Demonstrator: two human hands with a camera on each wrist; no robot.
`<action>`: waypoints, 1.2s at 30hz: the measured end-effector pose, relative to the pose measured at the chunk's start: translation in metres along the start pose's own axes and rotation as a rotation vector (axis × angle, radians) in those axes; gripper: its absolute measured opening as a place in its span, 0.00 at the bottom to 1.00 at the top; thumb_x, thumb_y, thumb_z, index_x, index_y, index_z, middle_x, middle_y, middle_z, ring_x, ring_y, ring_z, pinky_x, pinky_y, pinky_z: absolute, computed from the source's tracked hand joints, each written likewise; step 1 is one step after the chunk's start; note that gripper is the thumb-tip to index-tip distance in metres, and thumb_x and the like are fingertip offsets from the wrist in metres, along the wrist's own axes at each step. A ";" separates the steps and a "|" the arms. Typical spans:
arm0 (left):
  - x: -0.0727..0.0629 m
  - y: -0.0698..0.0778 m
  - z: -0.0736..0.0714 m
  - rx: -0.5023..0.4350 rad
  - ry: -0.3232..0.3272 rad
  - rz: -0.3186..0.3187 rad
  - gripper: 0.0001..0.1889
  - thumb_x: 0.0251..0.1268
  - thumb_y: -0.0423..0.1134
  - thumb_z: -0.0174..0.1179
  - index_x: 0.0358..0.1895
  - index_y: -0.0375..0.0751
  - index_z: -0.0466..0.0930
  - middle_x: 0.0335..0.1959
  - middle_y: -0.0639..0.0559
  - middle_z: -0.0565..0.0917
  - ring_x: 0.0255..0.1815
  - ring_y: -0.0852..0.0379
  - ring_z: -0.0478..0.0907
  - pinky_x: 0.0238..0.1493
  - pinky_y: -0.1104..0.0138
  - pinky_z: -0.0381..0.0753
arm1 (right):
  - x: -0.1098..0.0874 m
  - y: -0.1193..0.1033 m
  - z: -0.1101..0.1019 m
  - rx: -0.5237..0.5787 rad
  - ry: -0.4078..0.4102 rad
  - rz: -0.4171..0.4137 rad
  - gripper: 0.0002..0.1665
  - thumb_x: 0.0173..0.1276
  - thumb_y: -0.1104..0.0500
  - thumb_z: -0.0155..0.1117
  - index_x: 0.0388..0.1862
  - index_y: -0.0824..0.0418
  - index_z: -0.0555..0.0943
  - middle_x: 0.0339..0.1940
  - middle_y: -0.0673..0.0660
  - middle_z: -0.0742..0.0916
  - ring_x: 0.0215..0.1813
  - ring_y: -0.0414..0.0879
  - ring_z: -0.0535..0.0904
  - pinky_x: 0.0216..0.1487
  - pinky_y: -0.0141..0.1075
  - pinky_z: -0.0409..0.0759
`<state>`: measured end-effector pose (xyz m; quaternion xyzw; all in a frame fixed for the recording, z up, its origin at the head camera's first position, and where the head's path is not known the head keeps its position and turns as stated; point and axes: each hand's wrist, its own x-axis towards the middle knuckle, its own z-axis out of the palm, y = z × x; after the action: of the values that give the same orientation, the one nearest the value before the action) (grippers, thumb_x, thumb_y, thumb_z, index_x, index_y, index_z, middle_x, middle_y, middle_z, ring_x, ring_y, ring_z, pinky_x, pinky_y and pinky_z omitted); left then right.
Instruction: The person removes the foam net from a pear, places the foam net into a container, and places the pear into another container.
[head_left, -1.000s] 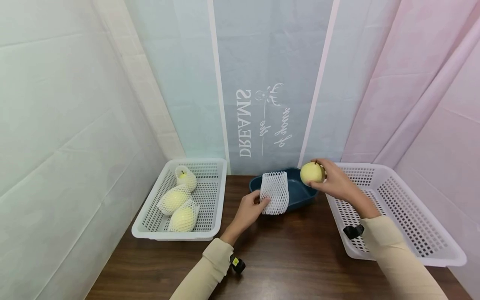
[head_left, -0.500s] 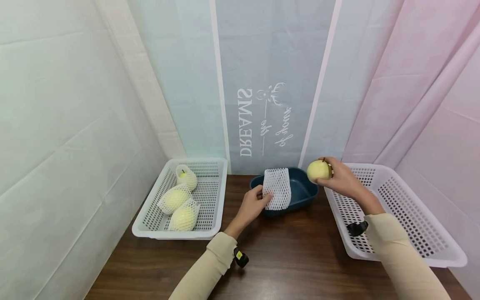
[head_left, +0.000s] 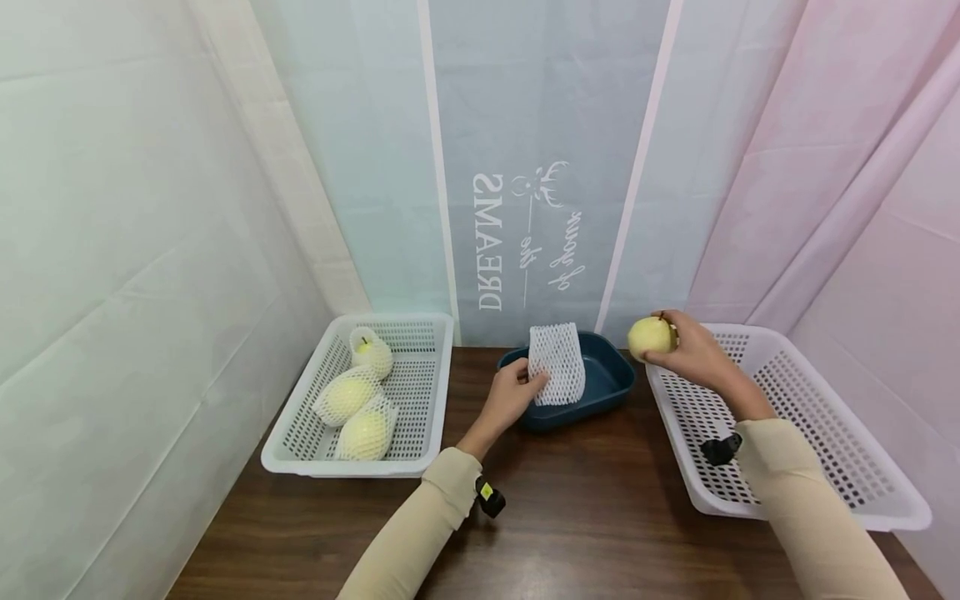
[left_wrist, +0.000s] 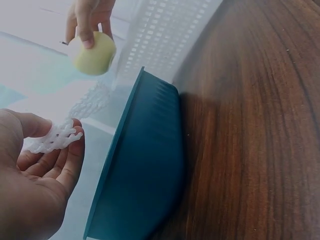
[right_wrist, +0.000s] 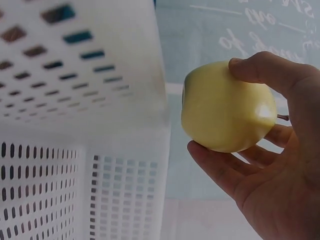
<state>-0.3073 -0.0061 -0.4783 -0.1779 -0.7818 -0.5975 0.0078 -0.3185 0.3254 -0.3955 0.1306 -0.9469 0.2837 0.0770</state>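
Observation:
My left hand (head_left: 513, 393) pinches a white foam fruit net (head_left: 557, 364) by its lower left edge, over the dark blue basin (head_left: 609, 379). In the left wrist view the thumb and fingers (left_wrist: 70, 167) hold one end of the net, which looks flat. My right hand (head_left: 693, 354) grips a bare yellow pear (head_left: 649, 337), stem up, at the left rim of the right basket (head_left: 855, 408). The right wrist view shows the thumb on one side of the pear (right_wrist: 227, 107) and fingertips on the other, outside the basket wall.
On the left stands a white basket (head_left: 431, 417) with several pears (head_left: 365, 433) in foam nets along its left side. All containers rest on a dark wooden table (head_left: 577, 517). A printed curtain (head_left: 525, 125) hangs behind.
The pear in my right hand has moved right, from over the basin to the right basket's edge. My left hand has shifted slightly up and right with the foam net.

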 end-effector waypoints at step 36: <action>0.037 0.004 0.018 -0.065 -0.022 -0.164 0.15 0.79 0.41 0.62 0.59 0.36 0.85 0.47 0.44 0.90 0.37 0.62 0.84 0.51 0.54 0.89 | -0.003 0.045 -0.006 -0.046 0.011 0.084 0.46 0.68 0.53 0.76 0.71 0.81 0.66 0.63 0.81 0.77 0.56 0.69 0.77 0.49 0.55 0.75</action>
<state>-0.3373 0.0221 -0.4711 -0.1197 -0.7741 -0.6192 -0.0554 -0.3280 0.3653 -0.4145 0.0872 -0.9573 0.2658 0.0732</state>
